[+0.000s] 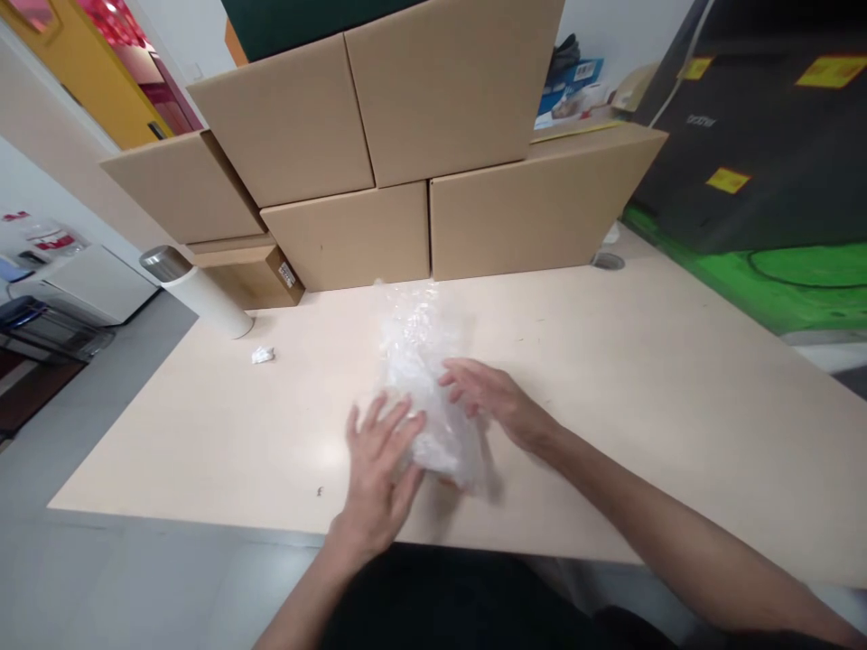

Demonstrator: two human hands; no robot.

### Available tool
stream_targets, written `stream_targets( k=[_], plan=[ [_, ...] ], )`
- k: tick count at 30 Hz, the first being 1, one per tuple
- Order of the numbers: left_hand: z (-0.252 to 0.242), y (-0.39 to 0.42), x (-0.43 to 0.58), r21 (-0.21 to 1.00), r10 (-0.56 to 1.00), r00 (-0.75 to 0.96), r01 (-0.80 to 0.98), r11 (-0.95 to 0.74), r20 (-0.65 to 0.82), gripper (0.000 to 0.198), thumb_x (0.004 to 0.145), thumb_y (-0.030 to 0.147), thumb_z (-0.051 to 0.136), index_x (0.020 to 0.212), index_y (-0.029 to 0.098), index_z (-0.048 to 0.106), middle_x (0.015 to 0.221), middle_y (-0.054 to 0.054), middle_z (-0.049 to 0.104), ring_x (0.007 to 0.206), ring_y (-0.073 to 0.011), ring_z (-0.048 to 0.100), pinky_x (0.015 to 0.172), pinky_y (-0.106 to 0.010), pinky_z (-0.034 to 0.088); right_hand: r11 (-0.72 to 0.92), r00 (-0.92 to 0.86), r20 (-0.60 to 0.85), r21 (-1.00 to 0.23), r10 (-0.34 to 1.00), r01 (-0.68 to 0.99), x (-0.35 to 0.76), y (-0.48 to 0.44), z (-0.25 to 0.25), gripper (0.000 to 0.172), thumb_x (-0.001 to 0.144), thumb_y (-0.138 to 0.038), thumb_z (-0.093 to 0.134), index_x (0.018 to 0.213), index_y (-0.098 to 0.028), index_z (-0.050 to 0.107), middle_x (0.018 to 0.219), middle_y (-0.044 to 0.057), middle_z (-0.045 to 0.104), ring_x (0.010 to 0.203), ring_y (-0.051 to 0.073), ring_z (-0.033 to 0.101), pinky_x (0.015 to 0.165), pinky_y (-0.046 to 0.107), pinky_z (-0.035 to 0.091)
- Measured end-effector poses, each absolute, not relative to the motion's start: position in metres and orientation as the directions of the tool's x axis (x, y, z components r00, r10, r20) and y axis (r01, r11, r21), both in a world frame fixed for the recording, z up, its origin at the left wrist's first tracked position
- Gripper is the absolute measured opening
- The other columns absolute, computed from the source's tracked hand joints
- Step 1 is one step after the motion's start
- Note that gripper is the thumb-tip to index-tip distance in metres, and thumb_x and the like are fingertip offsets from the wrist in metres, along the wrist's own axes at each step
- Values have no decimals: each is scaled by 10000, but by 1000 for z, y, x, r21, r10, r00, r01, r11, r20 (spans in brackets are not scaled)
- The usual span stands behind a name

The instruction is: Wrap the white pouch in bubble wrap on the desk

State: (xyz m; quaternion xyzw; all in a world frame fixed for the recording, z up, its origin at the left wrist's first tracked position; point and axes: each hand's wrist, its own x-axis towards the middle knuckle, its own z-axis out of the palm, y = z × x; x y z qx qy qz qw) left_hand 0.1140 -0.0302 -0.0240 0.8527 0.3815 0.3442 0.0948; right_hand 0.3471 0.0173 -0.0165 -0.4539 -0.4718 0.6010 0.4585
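Note:
A bundle of clear plastic wrap [440, 433], which looks like bubble wrap, lies on the pale tabletop [610, 433] in front of me. Its far part stretches loosely toward the boxes, and its near end is bulkier. A small reddish-brown patch shows at that near end, but what is inside cannot be made out. My left hand [379, 465] rests against the left side of the bundle with its fingers spread. Over the right edge is my right hand [491, 397], its fingers apart and slightly bent; the picture is blurred there.
Stacked cardboard boxes [352, 239] line the back of the table. At the left stand a white bottle with a steel cap [207, 298] and a small brown box [247, 275]. A crumpled white scrap [263, 355] lies near the bottle. A dark case [759, 153] stands beyond the right side.

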Motion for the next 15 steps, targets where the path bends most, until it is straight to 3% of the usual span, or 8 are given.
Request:
stream_targets(
  k=[4,7,9,12,15],
  plan=[
    [-16,-28,139,520,494,817,296,-801,297,736,982,201,519,1590,347,130,1604,-46,375,1529,-242,236,1255,-528,181,-304,-325,-240,-938,915,-165,338,9,-5,495,722,-552,792,1054,-195,705,907,39,697,773,170,633,656,285,477],
    [-17,-29,142,598,467,841,231,-768,274,805,959,408,594,1591,373,96,1670,-52,208,1531,-277,222,1260,-527,174,-273,-226,-232,-946,946,-173,347,10,6,441,651,-467,859,946,-175,712,786,4,676,666,132,594,614,259,455],
    [-21,-28,134,629,605,739,325,-706,297,698,977,431,556,1571,370,194,1667,-55,209,1529,-285,227,1248,-531,225,-185,-77,-174,-968,982,-168,363,11,13,410,649,-452,859,914,-173,718,799,9,688,672,123,588,614,247,453],
    [-30,-25,117,584,787,558,556,-591,265,483,1018,370,484,1489,337,381,1596,-73,361,1514,-284,261,1222,-572,258,-88,200,-107,-991,974,-100,400,14,15,389,638,-422,868,906,-177,727,837,17,709,676,107,587,616,227,461],
    [-37,-26,106,442,816,549,695,-567,182,574,965,500,552,1487,316,399,1583,-108,381,1518,-350,225,1193,-679,189,-108,452,-124,-992,883,-59,438,16,5,400,532,-364,904,839,-176,732,736,-1,683,612,94,563,549,201,449]
  ],
)
